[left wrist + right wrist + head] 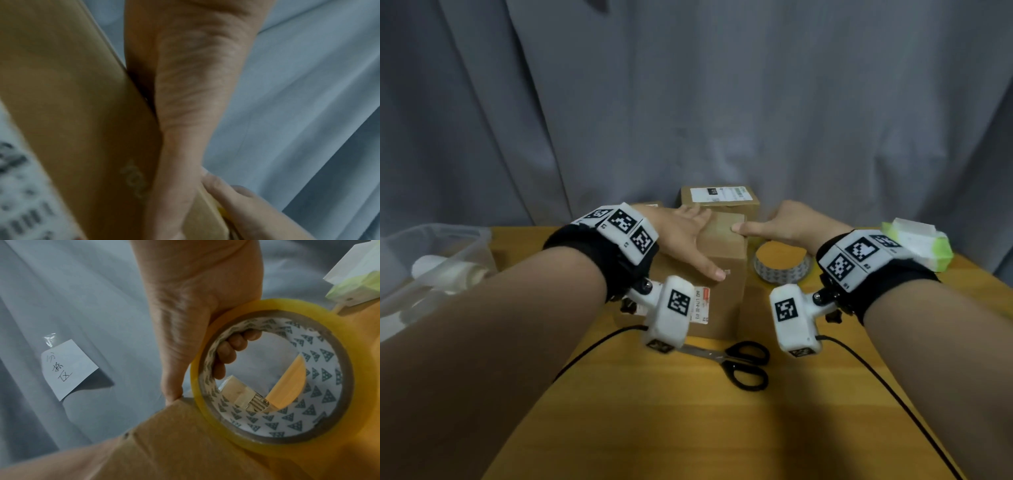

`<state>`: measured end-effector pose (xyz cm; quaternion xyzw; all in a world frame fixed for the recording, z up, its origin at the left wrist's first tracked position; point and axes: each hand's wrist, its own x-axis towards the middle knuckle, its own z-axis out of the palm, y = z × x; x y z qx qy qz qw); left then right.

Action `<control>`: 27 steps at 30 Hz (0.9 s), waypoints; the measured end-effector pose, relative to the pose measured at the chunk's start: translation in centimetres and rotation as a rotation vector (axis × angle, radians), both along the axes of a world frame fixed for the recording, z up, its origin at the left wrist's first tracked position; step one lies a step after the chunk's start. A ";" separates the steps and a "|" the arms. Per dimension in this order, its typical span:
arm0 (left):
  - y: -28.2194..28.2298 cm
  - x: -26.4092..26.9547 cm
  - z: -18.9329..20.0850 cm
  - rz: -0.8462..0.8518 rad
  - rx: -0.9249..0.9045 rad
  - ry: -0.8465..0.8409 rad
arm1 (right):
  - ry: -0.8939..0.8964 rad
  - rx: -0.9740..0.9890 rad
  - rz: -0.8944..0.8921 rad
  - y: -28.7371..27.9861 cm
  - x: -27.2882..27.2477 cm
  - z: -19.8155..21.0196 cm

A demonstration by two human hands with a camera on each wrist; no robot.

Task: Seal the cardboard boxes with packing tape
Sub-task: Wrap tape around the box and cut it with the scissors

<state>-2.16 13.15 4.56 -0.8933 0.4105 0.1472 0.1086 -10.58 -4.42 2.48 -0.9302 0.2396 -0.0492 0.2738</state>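
Note:
A brown cardboard box (pixel 722 274) stands mid-table. My left hand (pixel 688 236) lies flat on its top, fingers straight and thumb reaching down the front face; in the left wrist view the palm (pixel 195 97) rests against the cardboard (pixel 72 97). My right hand (pixel 787 222) holds the clear packing tape roll (pixel 780 262) just right of the box, thumb pressed on the box's top right edge. In the right wrist view its fingers (pixel 230 350) curl through the core of the roll (pixel 329 386), which sits against the box (pixel 174 443).
A second labelled box (pixel 719 198) stands behind, and a smaller one (pixel 650 205) peeks out at its left. Black scissors (pixel 739 363) lie in front of the box. A clear plastic bin (pixel 431 260) is at the left, a tissue pack (pixel 917 245) at the right. Grey curtain behind.

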 end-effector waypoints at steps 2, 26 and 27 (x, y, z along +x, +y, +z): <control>-1.6 0.0 0.2 -0.017 0.037 0.009 | -0.013 -0.011 0.006 -0.3 0.1 -0.2; -0.1 -1.8 -1.8 -0.098 -0.453 -0.025 | -0.798 0.617 -0.235 -1.3 -2.4 -4.7; 0.1 -1.7 -1.8 -0.100 -0.499 -0.034 | -0.826 0.580 -0.231 -1.4 -2.4 -3.7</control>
